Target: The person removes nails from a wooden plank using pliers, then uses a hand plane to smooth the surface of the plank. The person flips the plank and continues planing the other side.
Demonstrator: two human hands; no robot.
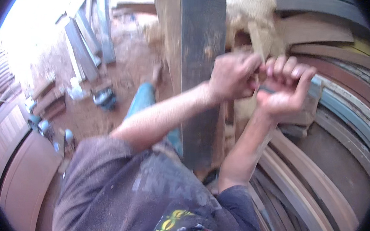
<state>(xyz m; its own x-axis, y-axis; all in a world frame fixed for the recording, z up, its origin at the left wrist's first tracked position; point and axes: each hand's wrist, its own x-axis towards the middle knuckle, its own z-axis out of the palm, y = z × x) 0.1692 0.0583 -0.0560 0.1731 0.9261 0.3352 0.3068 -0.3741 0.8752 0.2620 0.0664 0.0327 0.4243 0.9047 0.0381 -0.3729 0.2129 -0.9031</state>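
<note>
Head view has both hands close together, right of centre in the upper half of the frame. Between them, at the right palm, a small dark strip (pixel 268 90) shows, too blurred to name. The left hand (pixel 235 76) is closed, back upward, and seems to pinch the strip's left end; the right hand (pixel 286 86) turns its palm to view, fingers curled and thumb standing out, and whether it grips the strip I cannot tell. By its size beside the fingers, the strip should be light and easily lost; stiff or soft is unclear. A fingertip pinch at each end looks the surest hold. Left of the hands, a dark beam (pixel 203 38) runs down from the top edge; curved boards (pixel 314 182) fill the lower right.
</note>
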